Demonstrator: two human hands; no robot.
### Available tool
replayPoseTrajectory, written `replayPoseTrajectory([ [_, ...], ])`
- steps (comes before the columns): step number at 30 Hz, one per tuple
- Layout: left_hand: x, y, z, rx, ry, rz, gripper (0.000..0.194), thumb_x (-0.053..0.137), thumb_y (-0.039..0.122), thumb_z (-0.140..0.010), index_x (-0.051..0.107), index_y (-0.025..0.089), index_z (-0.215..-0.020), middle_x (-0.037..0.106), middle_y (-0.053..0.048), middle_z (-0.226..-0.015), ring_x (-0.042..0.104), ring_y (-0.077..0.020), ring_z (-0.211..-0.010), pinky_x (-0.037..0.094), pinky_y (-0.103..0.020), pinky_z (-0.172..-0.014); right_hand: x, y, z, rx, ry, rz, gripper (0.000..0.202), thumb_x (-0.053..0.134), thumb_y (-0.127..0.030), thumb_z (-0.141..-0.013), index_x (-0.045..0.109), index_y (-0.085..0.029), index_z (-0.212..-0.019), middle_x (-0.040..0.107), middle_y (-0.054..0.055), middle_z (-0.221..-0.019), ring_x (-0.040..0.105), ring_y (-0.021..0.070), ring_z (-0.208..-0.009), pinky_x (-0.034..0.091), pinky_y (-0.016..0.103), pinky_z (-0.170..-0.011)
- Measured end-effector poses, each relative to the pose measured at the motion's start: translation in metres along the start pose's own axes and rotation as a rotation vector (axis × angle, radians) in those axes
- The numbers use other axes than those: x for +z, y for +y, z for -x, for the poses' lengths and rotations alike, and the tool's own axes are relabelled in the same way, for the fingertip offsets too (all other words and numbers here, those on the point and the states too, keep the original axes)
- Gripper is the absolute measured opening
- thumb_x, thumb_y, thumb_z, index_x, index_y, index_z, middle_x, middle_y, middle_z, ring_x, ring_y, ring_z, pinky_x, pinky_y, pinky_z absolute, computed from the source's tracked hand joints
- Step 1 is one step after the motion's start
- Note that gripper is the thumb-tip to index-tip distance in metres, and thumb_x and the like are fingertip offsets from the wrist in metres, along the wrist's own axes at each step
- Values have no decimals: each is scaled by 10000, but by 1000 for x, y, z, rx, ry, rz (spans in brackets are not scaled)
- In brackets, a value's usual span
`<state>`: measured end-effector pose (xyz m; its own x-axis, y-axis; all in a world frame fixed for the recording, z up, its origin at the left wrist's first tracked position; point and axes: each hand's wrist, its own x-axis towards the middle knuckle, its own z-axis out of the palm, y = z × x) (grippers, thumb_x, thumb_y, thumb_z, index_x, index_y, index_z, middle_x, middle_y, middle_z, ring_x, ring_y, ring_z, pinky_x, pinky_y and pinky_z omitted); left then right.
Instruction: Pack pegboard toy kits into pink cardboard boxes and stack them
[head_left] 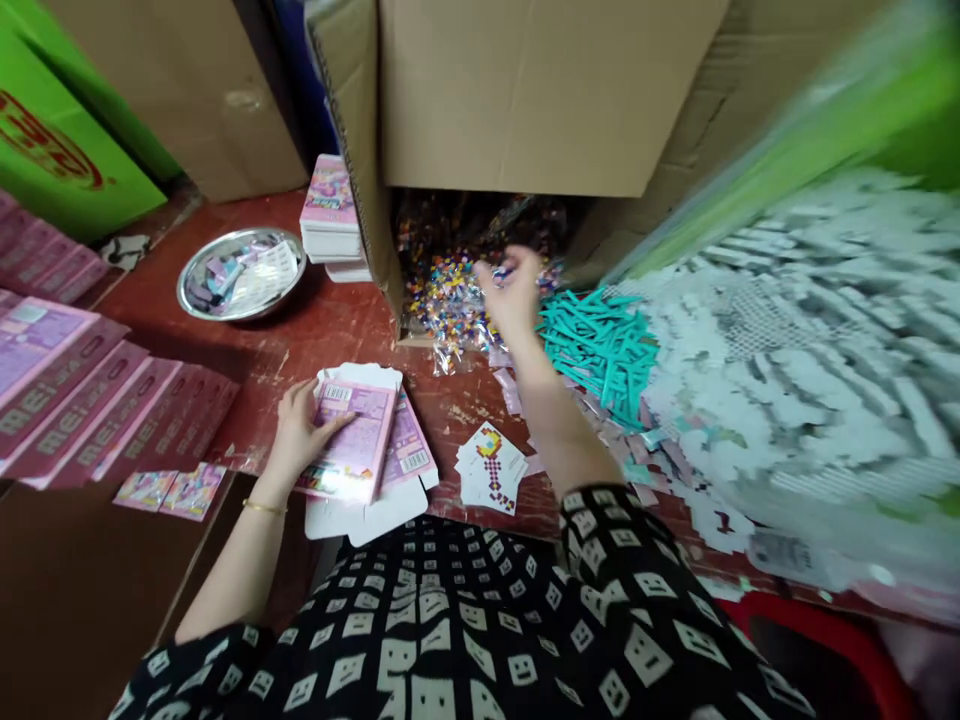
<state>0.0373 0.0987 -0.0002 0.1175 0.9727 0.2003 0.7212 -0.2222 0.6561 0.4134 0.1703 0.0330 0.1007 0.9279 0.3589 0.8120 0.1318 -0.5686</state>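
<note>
My left hand (301, 430) rests on a pink box (358, 455), thumb across its face and fingers at its left edge. White flaps of flattened boxes (364, 522) stick out beneath it. My right hand (511, 290) is over small bags of colorful beads (454, 300) inside an open cardboard box (555, 100); its fingers are curled, and whether they pinch a bag is too blurred to tell. White cards (491, 468) with a pixel pattern lie between my arms. Teal sticks (600, 345) are heaped right of my right wrist.
Pink boxes (97, 400) are stacked at the left, near a metal bowl (241, 275) of small packets. A card stack (330, 210) stands beside the cardboard box. A large clear bag of white pieces (832, 370) fills the right side. Small packets lie scattered near it.
</note>
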Motion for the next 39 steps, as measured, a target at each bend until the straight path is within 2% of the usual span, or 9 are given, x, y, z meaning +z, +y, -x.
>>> replayPoseTrajectory([
  [3,5,15,4,101,41,94,604,736,558,-780,626,199,-1253,568,-173,-1367,503,-346,-1351,362,-575,-1169,12,13,-38,419,140,-40,463,523,-540,-956,621,-106,-1085,618,197,-1230,589,261,-1167,481,468,-1020],
  [7,20,51,19,82,-40,372,468,716,503,-836,658,235,-1215,633,-133,-1332,561,-296,-1320,380,-526,-1180,20,7,-37,478,231,-131,272,466,-339,-985,630,-138,-904,673,160,-1099,619,219,-1094,488,383,-994],
  [11,48,90,26,-176,-266,957,634,619,704,-824,624,244,-1261,659,-145,-1337,649,-276,-1234,497,-471,-1089,4,-30,41,185,262,-556,218,481,-353,-979,613,-190,-919,717,63,-965,678,164,-930,541,306,-863],
  [16,71,121,32,-473,-394,1165,469,811,599,-706,714,230,-979,780,-67,-972,755,-236,-861,640,-383,-788,-13,-58,180,117,-106,-807,297,553,-487,-948,673,-225,-1022,734,58,-1036,703,158,-891,563,321,-809],
  [22,64,113,46,-572,-255,1160,367,932,386,-600,746,213,-865,767,-2,-829,697,-129,-674,600,-234,-650,-11,9,226,578,-299,42,696,963,-416,-488,677,-139,-1059,675,167,-1187,602,345,-1150,458,480,-975],
  [26,45,96,60,-396,-352,1213,477,933,486,-548,769,211,-902,760,-61,-967,698,-168,-757,598,-262,-638,-10,19,216,540,-411,101,226,822,-335,-758,676,-163,-776,723,86,-908,669,242,-892,456,330,-805],
  [32,27,92,66,-145,-549,1512,263,854,322,-724,757,283,-965,719,-4,-796,655,-126,-623,556,-239,-579,-19,12,223,351,-390,24,259,605,-216,-917,648,-187,-664,743,72,-915,667,202,-895,440,295,-825],
  [35,24,96,62,-132,-661,1616,277,821,443,-756,715,255,-929,613,45,-641,477,-51,-425,466,-194,-467,-23,21,231,361,-281,-151,198,618,-287,-902,673,-194,-736,734,40,-847,657,190,-803,457,279,-735],
  [39,10,97,60,-142,-708,1536,401,905,482,-574,652,277,-808,558,60,-592,511,-95,-477,474,-218,-485,-46,65,233,461,0,-315,331,628,-522,-848,682,-196,-821,714,22,-798,636,190,-743,479,282,-674],
])
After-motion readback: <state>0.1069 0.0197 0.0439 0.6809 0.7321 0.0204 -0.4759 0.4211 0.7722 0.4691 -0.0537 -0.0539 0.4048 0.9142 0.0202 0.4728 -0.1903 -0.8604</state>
